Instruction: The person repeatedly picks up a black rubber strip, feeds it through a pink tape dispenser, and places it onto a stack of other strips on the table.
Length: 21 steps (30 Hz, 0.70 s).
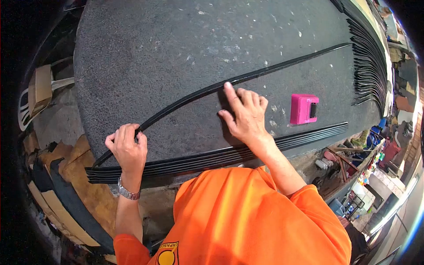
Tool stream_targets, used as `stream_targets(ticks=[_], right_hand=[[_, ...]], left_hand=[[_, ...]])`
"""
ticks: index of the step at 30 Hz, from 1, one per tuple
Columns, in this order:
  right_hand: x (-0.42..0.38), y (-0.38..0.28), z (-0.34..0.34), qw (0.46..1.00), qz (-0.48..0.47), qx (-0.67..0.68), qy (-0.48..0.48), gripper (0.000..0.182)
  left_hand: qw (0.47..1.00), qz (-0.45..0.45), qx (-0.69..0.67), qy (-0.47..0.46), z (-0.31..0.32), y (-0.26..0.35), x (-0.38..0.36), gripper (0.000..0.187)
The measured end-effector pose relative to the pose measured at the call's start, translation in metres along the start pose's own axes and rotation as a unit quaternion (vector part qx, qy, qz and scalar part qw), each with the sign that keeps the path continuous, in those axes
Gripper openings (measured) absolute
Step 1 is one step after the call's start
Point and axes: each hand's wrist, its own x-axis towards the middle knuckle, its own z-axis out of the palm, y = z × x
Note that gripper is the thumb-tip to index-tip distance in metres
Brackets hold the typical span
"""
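One long black strip runs across the dark speckled table, from the lower left up to the right. Near its left end my left hand, with a metal watch on the wrist, pinches the strip between thumb and fingers. The index fingertip of my right hand rests on the middle of the same strip, its other fingers loosely bent and the thumb apart. Several parallel black strips lie along the near table edge, partly under my right forearm.
A pink box-shaped object with a black part sits right of my right hand. Many dark strips are stacked at the right edge. A cardboard box rests on a white chair at the left. Brown sheets lie lower left.
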Motion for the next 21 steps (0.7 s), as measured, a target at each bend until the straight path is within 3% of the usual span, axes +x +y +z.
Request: stream_targets(ticks=[6,21], right_hand=[[-0.003,0.02,-0.006,0.999,0.002,-0.039,0.011,0.077],[0.016,-0.073,0.016,0.988,-0.131,0.044,-0.064,0.074]], left_hand=[[1.0,0.015,-0.003,0.021,0.001,0.002,0.003,0.018],[0.999,-0.016,-0.033,0.029,0.003,-0.005,-0.003,0.019]])
